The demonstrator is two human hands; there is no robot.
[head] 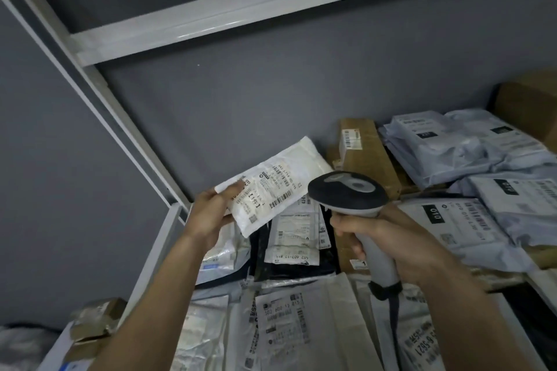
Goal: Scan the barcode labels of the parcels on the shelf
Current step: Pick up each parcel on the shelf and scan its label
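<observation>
Left hand (211, 214) and right hand (388, 238) raised, fingers curled gripping.

two hands (208, 217), one barcode scanner (349, 193), one white parcel (271, 187) held up, three brown cardboard boxes (367, 153) at the back

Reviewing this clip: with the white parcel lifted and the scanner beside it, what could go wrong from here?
1. The left hand grips the white parcel with fingers lying over one end of its label, so part of the print may be hidden.
2. The scanner in the right hand sits above other labelled parcels; it might read the wrong barcode.
</observation>
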